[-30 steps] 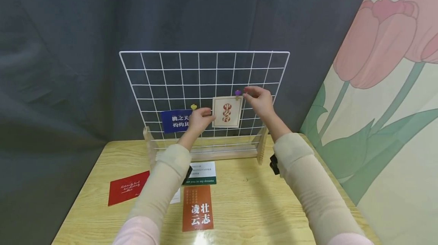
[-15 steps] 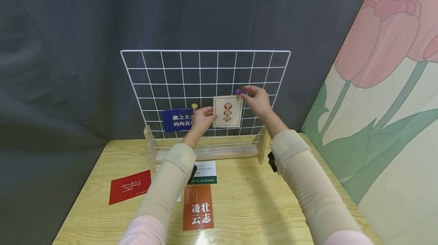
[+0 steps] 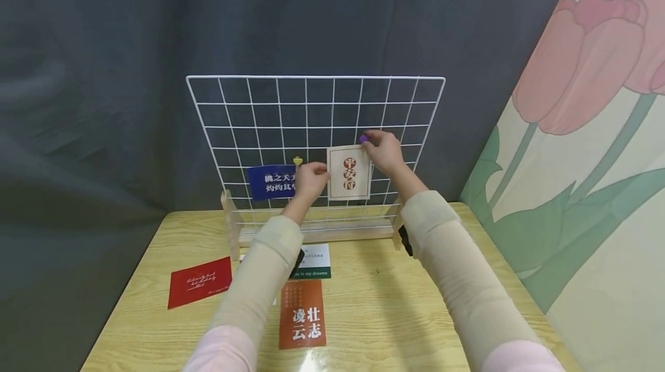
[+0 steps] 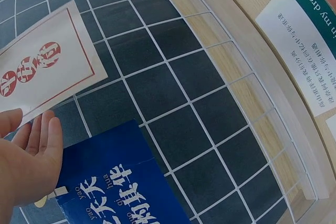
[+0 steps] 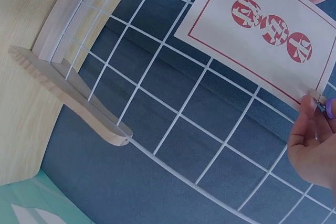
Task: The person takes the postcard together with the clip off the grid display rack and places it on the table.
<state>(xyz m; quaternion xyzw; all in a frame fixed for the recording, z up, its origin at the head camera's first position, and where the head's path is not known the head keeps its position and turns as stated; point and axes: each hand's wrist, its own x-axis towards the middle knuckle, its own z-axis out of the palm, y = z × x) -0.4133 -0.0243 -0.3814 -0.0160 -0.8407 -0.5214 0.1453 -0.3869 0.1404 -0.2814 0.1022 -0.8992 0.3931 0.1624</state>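
A cream card [image 3: 337, 184] with red round characters is upright against the white wire grid [image 3: 319, 127]. My left hand [image 3: 312, 181] pinches its left edge, with the thumb in front and the other fingers at the edge in the left wrist view. At the card's top right corner, my right hand [image 3: 383, 151] pinches a small wooden clip with a purple top [image 5: 329, 107]. The clip's jaws are mostly covered by the fingers. Just left of my left hand, a blue card [image 3: 271, 181] hangs on the grid under a yellow-topped clip [image 3: 298, 160].
On the wooden table [image 3: 374, 308] lie a red card [image 3: 200, 282], an orange-red card [image 3: 302, 314] and a white-and-green card [image 3: 317, 259]. My left forearm partly covers some cards. The grid stands in wooden feet [image 3: 231, 219] before a dark curtain [image 3: 291, 14].
My right hand has moved slightly left, from beside the purple clip onto it. The cream card sits a little lower against the grid. My left hand stays at its left edge.
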